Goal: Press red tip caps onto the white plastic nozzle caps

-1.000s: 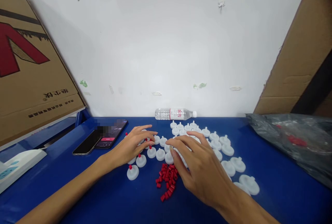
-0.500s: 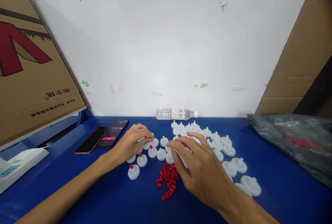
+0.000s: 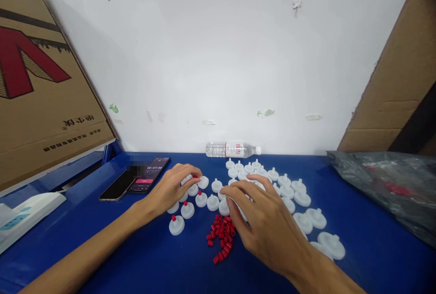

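The phone [image 3: 147,175] screen reads 00:57:49 — the cardboard box [image 3: 41,103] print is unreadable.

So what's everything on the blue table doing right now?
Phone, lying flat, screen lit.
Water bottle, on its side, capped.
White caps, most bare, a few red-tipped.
Red bits, loose in a heap.
Left hand, curled over white caps.
Right hand, fingertips on white caps.

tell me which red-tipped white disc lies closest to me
The red-tipped disc left of the red cap pile; the others lie farther back near the left hand.
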A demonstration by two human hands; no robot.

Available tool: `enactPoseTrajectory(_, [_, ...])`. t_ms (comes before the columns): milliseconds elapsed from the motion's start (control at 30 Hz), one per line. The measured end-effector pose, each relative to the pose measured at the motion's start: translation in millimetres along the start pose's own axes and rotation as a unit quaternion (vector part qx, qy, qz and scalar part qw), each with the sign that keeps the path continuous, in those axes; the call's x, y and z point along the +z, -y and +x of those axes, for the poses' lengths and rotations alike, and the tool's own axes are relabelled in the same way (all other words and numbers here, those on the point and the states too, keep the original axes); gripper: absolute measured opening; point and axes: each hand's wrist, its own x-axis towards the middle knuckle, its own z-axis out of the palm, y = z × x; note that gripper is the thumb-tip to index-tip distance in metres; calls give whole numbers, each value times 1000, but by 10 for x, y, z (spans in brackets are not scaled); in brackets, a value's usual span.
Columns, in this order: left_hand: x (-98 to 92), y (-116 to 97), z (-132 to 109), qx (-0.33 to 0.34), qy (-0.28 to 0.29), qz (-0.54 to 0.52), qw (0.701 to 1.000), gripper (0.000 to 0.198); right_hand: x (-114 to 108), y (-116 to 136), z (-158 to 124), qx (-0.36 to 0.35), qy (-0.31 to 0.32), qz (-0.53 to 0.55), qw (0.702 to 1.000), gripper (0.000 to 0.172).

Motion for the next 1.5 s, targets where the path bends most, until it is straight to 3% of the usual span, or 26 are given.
enactPoseTrajectory(133, [-33,-132,0,41,-87,-12,995,5,10,-2,-17,18,1,-14,1000,28])
enactPoseTrajectory(233, [-38,-342,-41,96,-135,-46,985,13,37,-16,-43,44,27,-19,998,48])
enactPoseTrajectory(300, [-30,-489,-84,133,-137,-88,978,21,60,-30,-60,42,42,-17,998,54])
enactPoseTrajectory(467, [28,-606,-160,150,-123,-112,975,26,91,-50,-71,-8,37,2,999,26])
enactPoseTrajectory(600, [86,-465,-150,126,-144,-84,978,27,86,-65,-62,-9,7,-17,1000,26])
enactPoseTrajectory(700, [93,-421,-128,129,-138,-60,980,28,87,-76,-65,-14,12,-27,999,30])
enactPoseTrajectory(900, [40,-558,-131,145,-108,-33,983,27,102,-32,-84,-21,39,-28,999,37])
enactPoseTrajectory(1133, [61,-540,-128,143,-119,-5,983,27,41,20,-48,-34,36,3,999,29])
enactPoseTrajectory(1267, [75,-522,-127,123,-71,-12,990,10,32,38,-50,-34,25,19,999,27])
enactPoseTrajectory(1500, [26,-547,-168,108,-1,-73,991,20,75,49,-113,-33,43,48,997,27])
